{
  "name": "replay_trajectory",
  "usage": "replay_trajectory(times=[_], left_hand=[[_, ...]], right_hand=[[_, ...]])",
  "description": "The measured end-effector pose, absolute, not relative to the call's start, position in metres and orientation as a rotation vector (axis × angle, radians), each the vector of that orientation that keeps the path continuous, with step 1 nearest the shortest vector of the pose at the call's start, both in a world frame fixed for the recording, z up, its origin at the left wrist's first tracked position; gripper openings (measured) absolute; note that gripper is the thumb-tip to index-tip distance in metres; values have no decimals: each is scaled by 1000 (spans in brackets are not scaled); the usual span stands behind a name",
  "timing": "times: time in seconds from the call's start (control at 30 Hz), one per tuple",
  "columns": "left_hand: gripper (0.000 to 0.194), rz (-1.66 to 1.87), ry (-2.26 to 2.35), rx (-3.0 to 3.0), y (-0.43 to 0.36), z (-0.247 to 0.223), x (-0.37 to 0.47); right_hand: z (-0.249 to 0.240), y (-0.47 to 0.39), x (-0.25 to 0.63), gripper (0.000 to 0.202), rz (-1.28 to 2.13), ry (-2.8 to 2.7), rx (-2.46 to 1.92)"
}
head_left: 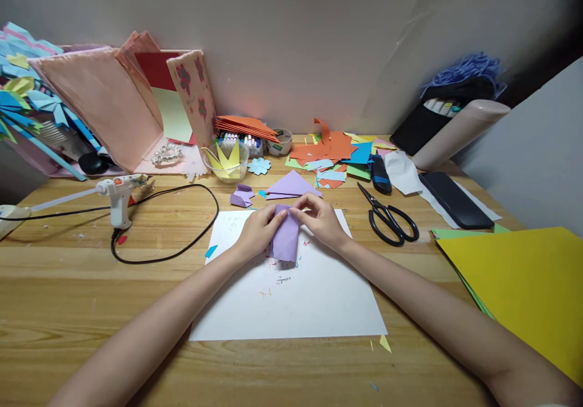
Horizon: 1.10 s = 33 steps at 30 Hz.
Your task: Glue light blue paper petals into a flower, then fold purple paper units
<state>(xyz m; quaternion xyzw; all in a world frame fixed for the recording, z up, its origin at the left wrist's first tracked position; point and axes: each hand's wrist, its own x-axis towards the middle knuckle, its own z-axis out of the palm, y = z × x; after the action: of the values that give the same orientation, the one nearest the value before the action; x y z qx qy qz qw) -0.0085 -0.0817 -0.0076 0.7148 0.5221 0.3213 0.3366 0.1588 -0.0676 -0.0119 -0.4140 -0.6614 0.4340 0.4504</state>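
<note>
A folded piece of purple paper is held between my two hands, above a white sheet marked with pen specks. My left hand grips its left side, thumb pressed on the front near the top. With thumb and fingers together, my right hand pinches its upper right corner. Just behind my hands lies a larger folded purple paper. Small purple scraps sit to its left. The fingers behind the held paper are hidden.
Black-handled scissors lie right of the white sheet, near a phone and yellow paper. On the left stands a glue gun with a looping black cord. Paper scraps and a plastic cup line the back.
</note>
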Motion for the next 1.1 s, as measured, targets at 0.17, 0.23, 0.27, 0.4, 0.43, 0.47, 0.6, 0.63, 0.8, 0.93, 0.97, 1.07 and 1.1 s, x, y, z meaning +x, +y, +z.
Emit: replay_trajectory(times=[0.17, 0.23, 0.27, 0.4, 0.43, 0.47, 0.6, 0.63, 0.8, 0.93, 0.97, 1.07, 1.1], left_hand=[[36, 822, 1377, 1881, -82, -7, -9], [36, 804, 1376, 1884, -82, -7, -9], [36, 797, 1377, 1883, -82, -7, -9], [36, 792, 1380, 1890, -83, -7, -9], [36, 793, 1374, 1898, -83, -6, -9], [36, 792, 1369, 1907, -83, -6, -9], [36, 785, 1368, 1927, -83, -5, -9], [36, 781, 1370, 1928, -83, -6, -9], [36, 772, 1354, 1922, -82, -7, -9], [36, 771, 1339, 1920, -82, -7, -9], [36, 770, 1339, 1924, -82, -7, -9], [36, 768, 1348, 1938, -83, -6, -9], [36, 769, 1351, 1939, -83, -6, -9]], right_hand=[[-11, -68, 159, 21, 1094, -1622, -1027], [-11, -68, 159, 22, 1090, -1620, -1027], [-11, -67, 159, 22, 1089, -1618, -1027], [-13, -66, 159, 23, 1094, -1588, -1027], [-14, -66, 159, 23, 1098, -1578, -1025], [-15, -65, 159, 23, 1103, -1568, -1024], [-16, -65, 159, 23, 1133, -1549, -1025], [-16, -65, 159, 23, 1135, -1549, -1025], [-13, -66, 159, 20, 1068, -1557, -1018], [-10, -68, 158, 15, 925, -1598, -971], [-9, -69, 158, 14, 891, -1611, -965], [-7, -70, 158, 12, 844, -1627, -960], [-7, -70, 158, 11, 845, -1625, -959]])
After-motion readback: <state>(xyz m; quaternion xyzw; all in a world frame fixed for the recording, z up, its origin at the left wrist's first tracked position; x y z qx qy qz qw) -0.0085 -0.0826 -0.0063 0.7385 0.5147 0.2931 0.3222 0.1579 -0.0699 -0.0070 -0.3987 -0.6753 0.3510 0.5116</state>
